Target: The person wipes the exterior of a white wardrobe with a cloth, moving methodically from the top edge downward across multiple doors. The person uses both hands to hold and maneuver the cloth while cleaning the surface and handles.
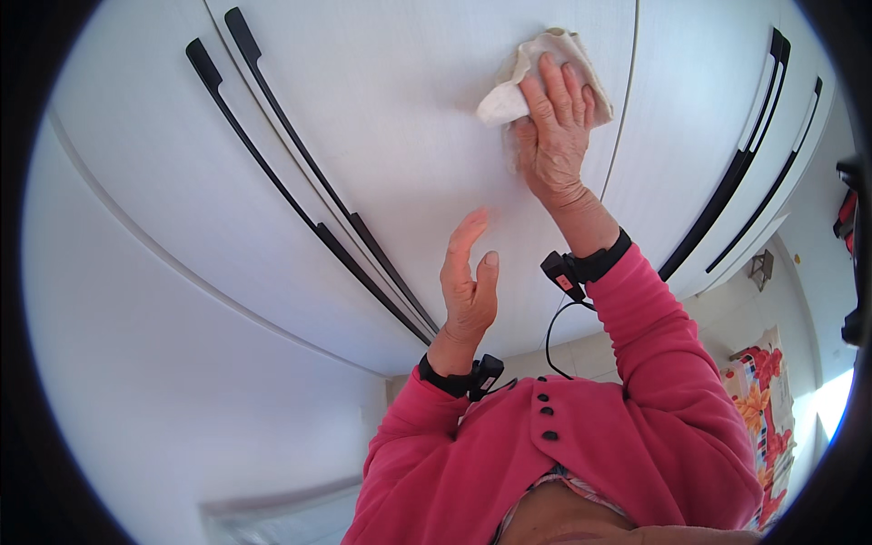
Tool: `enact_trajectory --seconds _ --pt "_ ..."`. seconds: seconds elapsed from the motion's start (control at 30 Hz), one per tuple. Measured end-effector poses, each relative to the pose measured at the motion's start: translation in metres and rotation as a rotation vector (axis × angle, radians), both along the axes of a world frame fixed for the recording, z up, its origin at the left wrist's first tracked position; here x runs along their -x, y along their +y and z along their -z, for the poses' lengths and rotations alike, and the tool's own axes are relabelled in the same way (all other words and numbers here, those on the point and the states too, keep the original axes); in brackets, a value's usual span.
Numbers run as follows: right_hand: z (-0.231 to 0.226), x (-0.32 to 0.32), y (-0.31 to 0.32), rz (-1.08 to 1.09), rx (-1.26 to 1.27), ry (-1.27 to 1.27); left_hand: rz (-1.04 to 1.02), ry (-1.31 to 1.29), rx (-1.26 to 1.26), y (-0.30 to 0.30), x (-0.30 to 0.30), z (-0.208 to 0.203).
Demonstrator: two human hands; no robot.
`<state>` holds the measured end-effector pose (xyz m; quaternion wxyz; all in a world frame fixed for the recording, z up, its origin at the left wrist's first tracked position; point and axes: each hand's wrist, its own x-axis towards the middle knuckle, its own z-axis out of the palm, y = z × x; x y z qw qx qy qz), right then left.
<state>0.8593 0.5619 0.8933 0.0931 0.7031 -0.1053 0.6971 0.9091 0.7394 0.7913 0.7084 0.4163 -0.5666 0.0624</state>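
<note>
My right hand (558, 145) presses a cream cloth (536, 56) flat against a white wardrobe door (409, 100), near the seam with the door to its right. The fingers lie stretched over the cloth, and a folded corner sticks out to the left of them. Lower down and to the left, my left hand (469, 282) is raised in front of the same door with nothing in it. Its thumb stands apart from the other fingers, whose tips are slightly blurred.
Long black handles (300, 154) run along the doors on the left, and more black handles (736, 173) on the right. A white wall (136, 363) meets the wardrobe at the left. Fabric with a red and orange leaf pattern (767, 400) is at the lower right.
</note>
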Motion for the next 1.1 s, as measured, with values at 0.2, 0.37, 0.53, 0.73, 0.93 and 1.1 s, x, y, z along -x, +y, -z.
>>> enact_trajectory --seconds 0.2,0.37,0.53,0.73,0.93,1.1 --pt "0.047 -0.057 0.075 -0.115 0.040 0.372 -0.368 -0.128 -0.065 0.030 -0.027 0.000" --pt "0.099 -0.075 0.100 -0.354 0.130 0.500 -0.492 0.042 -0.156 0.026 -0.034 0.016" --pt "0.112 -0.073 0.086 -0.646 0.061 0.601 -0.465 0.257 -0.134 0.016 -0.025 0.030" --pt "0.087 -0.030 0.054 -0.695 -0.137 0.569 -0.539 0.134 -0.158 -0.035 0.011 0.000" --pt "0.074 0.065 -0.042 -0.446 -0.099 0.255 -0.626 -0.451 -0.240 -0.119 0.076 -0.037" --pt "0.082 0.150 -0.119 -0.159 -0.156 0.096 -0.439 -0.618 -0.274 -0.199 0.155 -0.049"
